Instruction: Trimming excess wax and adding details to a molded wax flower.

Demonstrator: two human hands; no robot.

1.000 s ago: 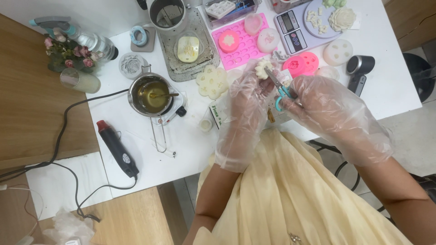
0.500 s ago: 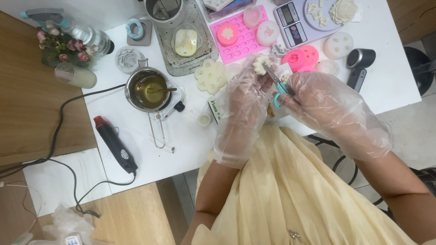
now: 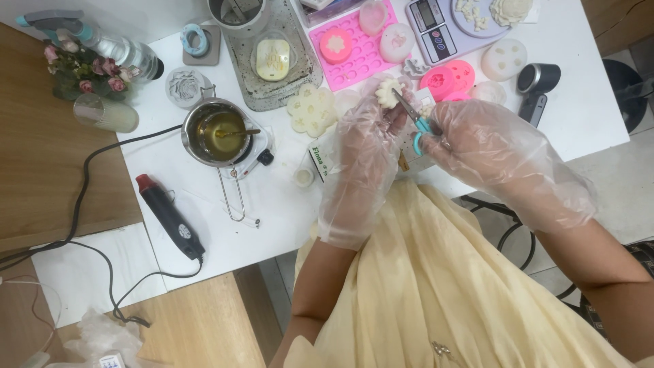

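Both gloved hands up over tabletop's near edge — left hand [image 3: 364, 153] fingers pinch cream wax flower [image 3: 390, 90], right hand [image 3: 494, 153] fingers grip teal-handled scissors [image 3: 415, 123] — blades at flower.

i count two hands of mine, my left hand [image 3: 364, 146] and my right hand [image 3: 490, 146], each in one clear plastic glove. between them i see one small cream wax flower [image 3: 389, 91] and one pair of teal-handled scissors [image 3: 417, 123]. on the white table [image 3: 204, 225] there is one metal melting pot [image 3: 216, 131] of yellow liquid, one black heat gun [image 3: 169, 217], one pink silicone mould tray [image 3: 354, 48], one digital scale [image 3: 443, 24], one spray bottle [image 3: 102, 42], one glass [image 3: 105, 113] and one bunch of small pink flowers [image 3: 82, 68].
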